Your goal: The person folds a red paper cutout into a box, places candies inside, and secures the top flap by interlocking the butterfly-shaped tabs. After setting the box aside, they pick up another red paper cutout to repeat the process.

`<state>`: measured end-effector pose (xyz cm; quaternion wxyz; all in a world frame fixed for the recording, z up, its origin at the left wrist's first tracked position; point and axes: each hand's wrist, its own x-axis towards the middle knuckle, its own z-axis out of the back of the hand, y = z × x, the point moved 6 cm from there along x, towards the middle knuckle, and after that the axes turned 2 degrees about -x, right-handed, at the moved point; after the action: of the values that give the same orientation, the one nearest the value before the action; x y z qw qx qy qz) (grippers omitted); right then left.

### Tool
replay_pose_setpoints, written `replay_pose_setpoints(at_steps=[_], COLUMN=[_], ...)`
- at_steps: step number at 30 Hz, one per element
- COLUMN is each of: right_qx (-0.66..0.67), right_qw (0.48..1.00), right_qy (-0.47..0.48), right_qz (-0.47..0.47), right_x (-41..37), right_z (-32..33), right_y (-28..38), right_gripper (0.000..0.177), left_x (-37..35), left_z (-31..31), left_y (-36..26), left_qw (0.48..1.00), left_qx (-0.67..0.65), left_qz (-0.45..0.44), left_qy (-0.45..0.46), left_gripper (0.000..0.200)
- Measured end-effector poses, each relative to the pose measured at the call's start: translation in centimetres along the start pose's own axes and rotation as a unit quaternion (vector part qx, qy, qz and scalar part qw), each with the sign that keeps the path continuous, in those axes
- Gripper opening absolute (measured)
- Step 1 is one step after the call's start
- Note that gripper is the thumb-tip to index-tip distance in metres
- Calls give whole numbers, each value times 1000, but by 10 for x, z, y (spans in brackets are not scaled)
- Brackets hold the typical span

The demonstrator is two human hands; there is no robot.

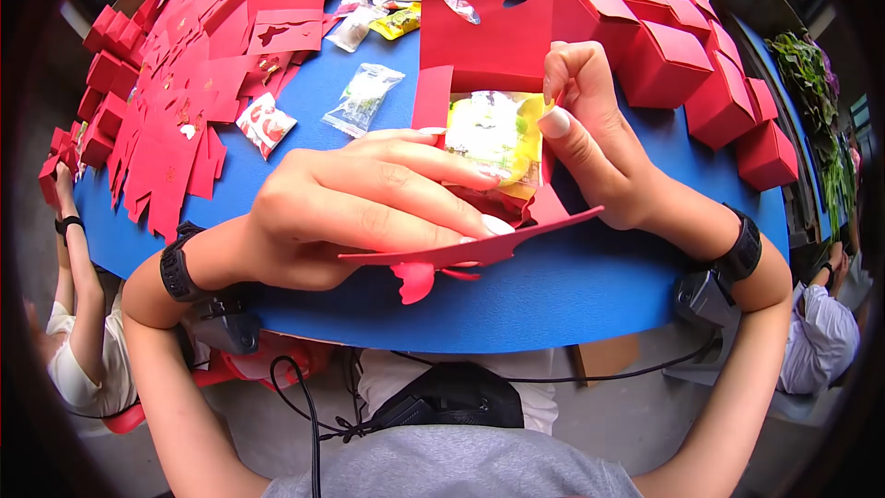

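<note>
An opened red cardboard box [487, 0] lies in front of me, its back panel with cut-out holes raised. Inside it is a yellow-and-white wrapped packet [498, 134]. My left hand [355, 194] reaches across the box from the left, fingers over the packet's edge and against the front flap [553, 210]; its thumb is hidden. At the box's right edge, my right hand [595, 134] holds thumb and forefinger together beside the packet's corner. What lies between those fingertips is too small to make out.
On the blue table [608, 281] lie a clear packet [364, 100], a red-and-white packet [265, 124] and several small packets. Flat red cardboard [171, 148] is piled left; closed red boxes [664, 65] stand right. Other people's arms [83, 258] show at both sides.
</note>
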<state>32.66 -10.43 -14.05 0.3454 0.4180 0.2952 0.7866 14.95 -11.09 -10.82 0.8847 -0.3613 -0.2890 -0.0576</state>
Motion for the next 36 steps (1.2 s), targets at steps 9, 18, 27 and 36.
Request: replay_pose_setpoints(at_steps=[9, 18, 27, 36], right_qx=[-52, -51, -27, -15], right_qw=[999, 999, 999, 1000], right_qy=[12, 6, 34, 26], right_qz=[5, 13, -6, -6], right_x=[-1, -1, -1, -1], right_z=[2, 2, 5, 3], right_y=[7, 10, 7, 7], right_gripper=[36, 37, 32, 35], left_x=[2, 2, -1, 5], left_z=[0, 2, 1, -9], left_y=[2, 4, 9, -1], left_qw=[997, 995, 992, 998], left_qx=[-64, -80, -92, 34], left_qz=[43, 66, 73, 58], left_qy=[-20, -11, -46, 15], left_gripper=[22, 25, 13, 23])
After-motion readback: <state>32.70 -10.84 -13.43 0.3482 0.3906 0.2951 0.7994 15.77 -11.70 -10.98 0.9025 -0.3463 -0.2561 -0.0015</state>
